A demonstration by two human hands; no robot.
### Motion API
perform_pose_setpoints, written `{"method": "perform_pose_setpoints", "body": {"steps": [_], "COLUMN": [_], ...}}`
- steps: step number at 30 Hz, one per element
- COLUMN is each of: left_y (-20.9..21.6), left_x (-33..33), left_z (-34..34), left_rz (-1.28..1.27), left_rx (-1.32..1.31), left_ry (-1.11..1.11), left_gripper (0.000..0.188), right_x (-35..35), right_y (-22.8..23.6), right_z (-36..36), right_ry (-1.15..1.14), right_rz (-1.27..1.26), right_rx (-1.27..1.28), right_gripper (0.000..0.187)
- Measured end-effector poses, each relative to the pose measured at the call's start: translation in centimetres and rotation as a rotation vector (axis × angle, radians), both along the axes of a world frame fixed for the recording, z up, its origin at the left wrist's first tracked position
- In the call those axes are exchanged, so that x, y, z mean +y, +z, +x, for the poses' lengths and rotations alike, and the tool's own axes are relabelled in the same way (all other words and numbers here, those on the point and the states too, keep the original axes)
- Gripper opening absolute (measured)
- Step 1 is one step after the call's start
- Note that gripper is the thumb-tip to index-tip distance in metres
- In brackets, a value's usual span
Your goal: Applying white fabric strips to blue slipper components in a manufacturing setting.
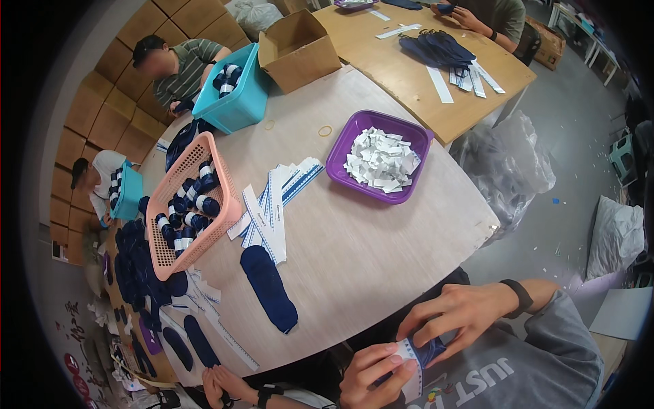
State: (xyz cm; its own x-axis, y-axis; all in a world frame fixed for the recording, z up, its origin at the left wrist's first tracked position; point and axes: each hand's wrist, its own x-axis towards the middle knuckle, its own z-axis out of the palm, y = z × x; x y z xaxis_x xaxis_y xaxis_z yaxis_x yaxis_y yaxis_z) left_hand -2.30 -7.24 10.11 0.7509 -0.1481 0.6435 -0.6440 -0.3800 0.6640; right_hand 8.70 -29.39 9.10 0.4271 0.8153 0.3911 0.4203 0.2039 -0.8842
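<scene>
Close to my body, at the lower right, both hands work on one rolled navy fabric bundle (429,352), which looks like a sock. My left hand (378,375) pinches a white paper strip (411,365) with blue print against the roll. From the other side my right hand (453,317) grips the roll, with its fingers curled over the top. The fingers hide part of the bundle. On the table ahead lies a flat navy sock (269,290), its far end touching a fanned pile of white and blue strips (272,211).
A purple basin (381,196) holds white paper pieces. The pink basket (231,204) and teal bin (248,102) hold banded navy rolls. An open cardboard box (300,65) stands behind. Co-workers sit around; one's hands (225,383) rest at the near left, beside more socks.
</scene>
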Motion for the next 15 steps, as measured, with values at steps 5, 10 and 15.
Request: {"method": "perform_pose_setpoints", "body": {"steps": [5, 10, 15], "left_y": [0.2, 0.3, -0.5], "left_x": [0.2, 0.5, 1.2], "left_z": [0.0, 0.1, 0.6], "left_rz": [0.033, 0.050, 0.149], "left_rx": [0.034, 0.056, 0.004], "left_ry": [0.014, 0.018, -0.012], "left_gripper": [0.027, 0.026, 0.028], "right_x": [0.3, 0.6, 0.8], "right_y": [-0.3, -0.6, -0.7], "right_z": [-0.1, -0.1, -0.2], "right_ry": [-0.011, -0.015, -0.030], "right_rz": [0.026, 0.044, -0.027], "right_rx": [0.034, 0.077, 0.076], "right_gripper": [0.034, 0.036, 0.041]}}
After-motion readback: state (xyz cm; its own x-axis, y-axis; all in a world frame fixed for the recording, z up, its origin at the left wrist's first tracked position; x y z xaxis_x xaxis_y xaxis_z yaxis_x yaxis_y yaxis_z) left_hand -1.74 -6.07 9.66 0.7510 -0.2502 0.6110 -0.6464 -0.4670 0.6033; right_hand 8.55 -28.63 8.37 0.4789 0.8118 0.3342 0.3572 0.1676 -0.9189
